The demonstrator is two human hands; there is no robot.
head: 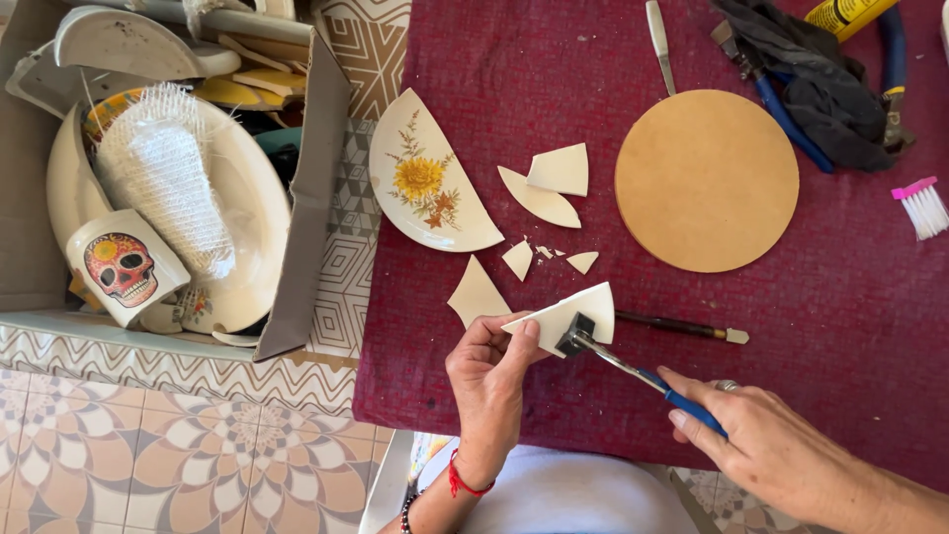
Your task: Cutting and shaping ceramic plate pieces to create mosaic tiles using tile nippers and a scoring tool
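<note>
My left hand (486,381) pinches a cream, wedge-shaped ceramic shard (565,311) just above the maroon cloth (613,396). My right hand (766,445) grips blue-handled nippers (633,371), and their dark jaws bite the shard's lower edge. Beyond lie a broken plate piece with a yellow flower (427,180), several smaller cream shards (547,188) and a round tan board (706,180).
A cardboard box (306,208) at the left holds plates, white mesh and a mug with a painted skull (121,265). A thin dark tool (682,326), a knife (660,40), blue pliers, a dark rag (820,89) and a pink-backed brush (921,206) lie on the cloth. Patterned tile floor shows below.
</note>
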